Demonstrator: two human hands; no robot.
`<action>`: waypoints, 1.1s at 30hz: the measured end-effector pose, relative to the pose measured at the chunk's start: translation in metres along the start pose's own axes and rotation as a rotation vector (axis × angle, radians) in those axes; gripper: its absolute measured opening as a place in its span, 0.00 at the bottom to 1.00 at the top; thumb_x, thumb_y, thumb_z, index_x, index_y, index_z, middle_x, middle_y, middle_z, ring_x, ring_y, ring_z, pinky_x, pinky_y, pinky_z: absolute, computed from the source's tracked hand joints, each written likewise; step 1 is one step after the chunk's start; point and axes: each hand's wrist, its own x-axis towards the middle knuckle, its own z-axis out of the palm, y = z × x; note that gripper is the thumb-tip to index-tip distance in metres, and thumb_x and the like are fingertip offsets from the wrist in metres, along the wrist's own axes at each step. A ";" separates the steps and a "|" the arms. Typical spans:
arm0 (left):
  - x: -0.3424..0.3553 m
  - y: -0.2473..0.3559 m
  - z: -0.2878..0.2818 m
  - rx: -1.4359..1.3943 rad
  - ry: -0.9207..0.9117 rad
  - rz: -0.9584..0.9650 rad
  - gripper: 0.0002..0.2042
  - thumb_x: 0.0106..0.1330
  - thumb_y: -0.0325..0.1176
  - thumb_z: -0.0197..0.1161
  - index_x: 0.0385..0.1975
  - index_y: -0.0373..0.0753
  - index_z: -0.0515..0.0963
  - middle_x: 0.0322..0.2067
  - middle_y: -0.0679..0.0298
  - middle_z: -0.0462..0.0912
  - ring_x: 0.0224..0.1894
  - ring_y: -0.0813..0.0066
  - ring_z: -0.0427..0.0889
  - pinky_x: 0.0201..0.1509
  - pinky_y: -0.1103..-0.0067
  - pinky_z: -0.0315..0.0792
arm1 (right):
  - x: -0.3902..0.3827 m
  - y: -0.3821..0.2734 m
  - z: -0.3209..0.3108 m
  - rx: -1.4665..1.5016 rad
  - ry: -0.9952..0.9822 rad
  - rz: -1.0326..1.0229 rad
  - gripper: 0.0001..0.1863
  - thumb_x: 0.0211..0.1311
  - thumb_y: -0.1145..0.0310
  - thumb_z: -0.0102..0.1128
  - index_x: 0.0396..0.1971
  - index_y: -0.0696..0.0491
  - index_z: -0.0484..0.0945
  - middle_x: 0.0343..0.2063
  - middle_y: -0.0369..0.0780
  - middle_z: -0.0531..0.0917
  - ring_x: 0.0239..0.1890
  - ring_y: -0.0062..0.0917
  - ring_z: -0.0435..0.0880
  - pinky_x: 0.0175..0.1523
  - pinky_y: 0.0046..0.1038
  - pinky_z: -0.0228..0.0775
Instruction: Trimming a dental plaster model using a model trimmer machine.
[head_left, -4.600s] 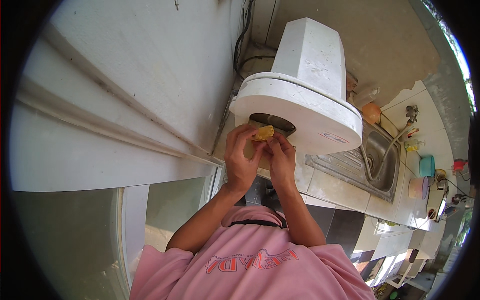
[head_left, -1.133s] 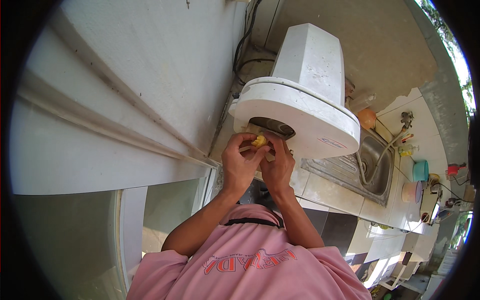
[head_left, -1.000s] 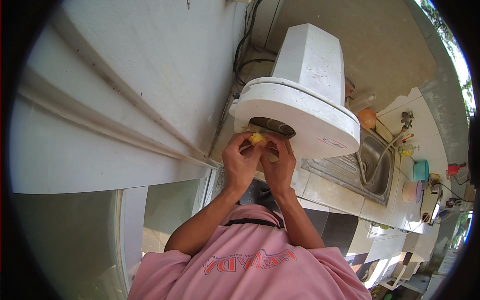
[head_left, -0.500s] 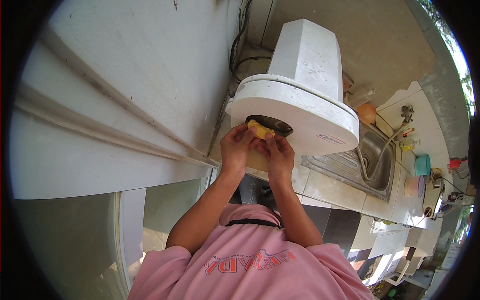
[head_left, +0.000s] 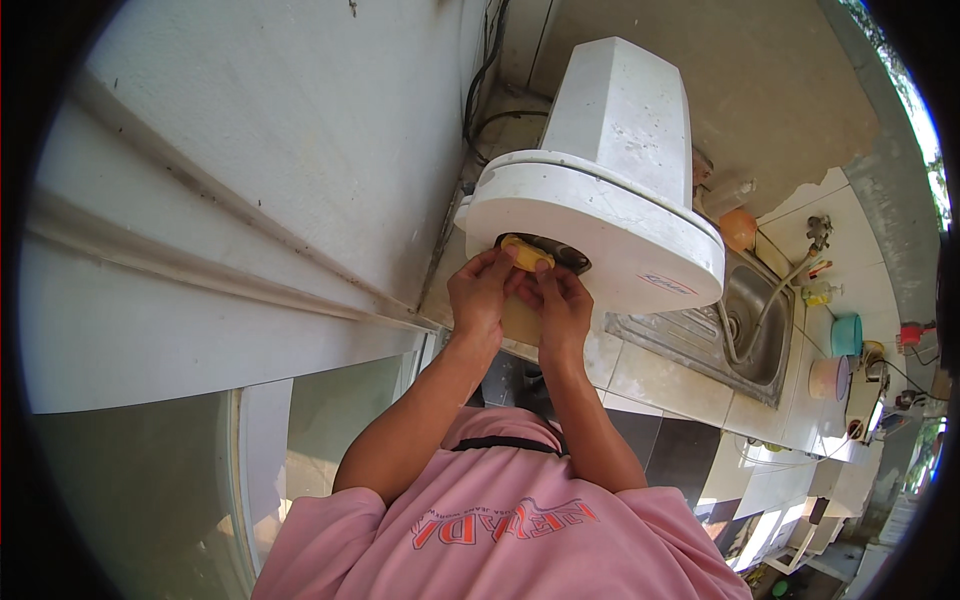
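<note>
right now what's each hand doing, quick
Left hand: closed on the yellow piece at the opening of the white machine.
Right hand: fingers curled against the same yellow piece; firm grip cannot be told.

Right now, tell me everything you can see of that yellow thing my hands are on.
The yellow piece is small, oblong and smooth, its material hard to tell. It sits at the dark opening under the rim of the white machine, partly hidden. The left hand pinches it from below with its fingertips; the right hand is raised beside it, fingers close against it.
</note>
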 end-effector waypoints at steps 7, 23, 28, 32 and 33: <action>0.001 0.002 0.002 0.022 0.036 -0.013 0.12 0.63 0.30 0.70 0.39 0.29 0.78 0.35 0.60 0.82 0.34 0.77 0.82 0.39 0.85 0.80 | 0.002 0.003 0.000 0.030 -0.006 -0.010 0.14 0.68 0.67 0.61 0.39 0.65 0.77 0.33 0.44 0.84 0.34 0.23 0.85 0.42 0.20 0.79; -0.018 0.008 -0.013 0.023 -0.193 0.053 0.14 0.68 0.27 0.63 0.50 0.29 0.76 0.45 0.59 0.80 0.43 0.76 0.82 0.49 0.81 0.79 | -0.011 -0.001 -0.008 0.053 -0.093 -0.047 0.14 0.68 0.72 0.59 0.48 0.64 0.75 0.41 0.43 0.83 0.41 0.21 0.83 0.47 0.21 0.77; -0.046 0.022 -0.012 0.240 -0.268 0.220 0.18 0.71 0.25 0.57 0.59 0.29 0.71 0.52 0.58 0.78 0.50 0.75 0.80 0.57 0.79 0.76 | -0.024 -0.018 -0.017 -0.068 -0.236 -0.156 0.20 0.67 0.79 0.57 0.58 0.58 0.73 0.45 0.41 0.82 0.46 0.21 0.82 0.52 0.22 0.76; -0.064 0.020 -0.015 0.281 -0.366 0.402 0.20 0.70 0.25 0.58 0.60 0.28 0.70 0.53 0.57 0.77 0.53 0.74 0.78 0.61 0.77 0.73 | -0.027 -0.028 -0.029 -0.088 -0.300 -0.231 0.22 0.67 0.78 0.57 0.61 0.59 0.71 0.48 0.42 0.81 0.48 0.23 0.81 0.52 0.24 0.77; -0.068 0.019 -0.015 0.280 -0.391 0.444 0.20 0.70 0.26 0.59 0.60 0.28 0.70 0.54 0.56 0.77 0.54 0.73 0.78 0.62 0.77 0.73 | -0.029 -0.032 -0.032 -0.086 -0.327 -0.236 0.22 0.67 0.79 0.57 0.60 0.59 0.71 0.48 0.42 0.81 0.48 0.23 0.81 0.53 0.25 0.77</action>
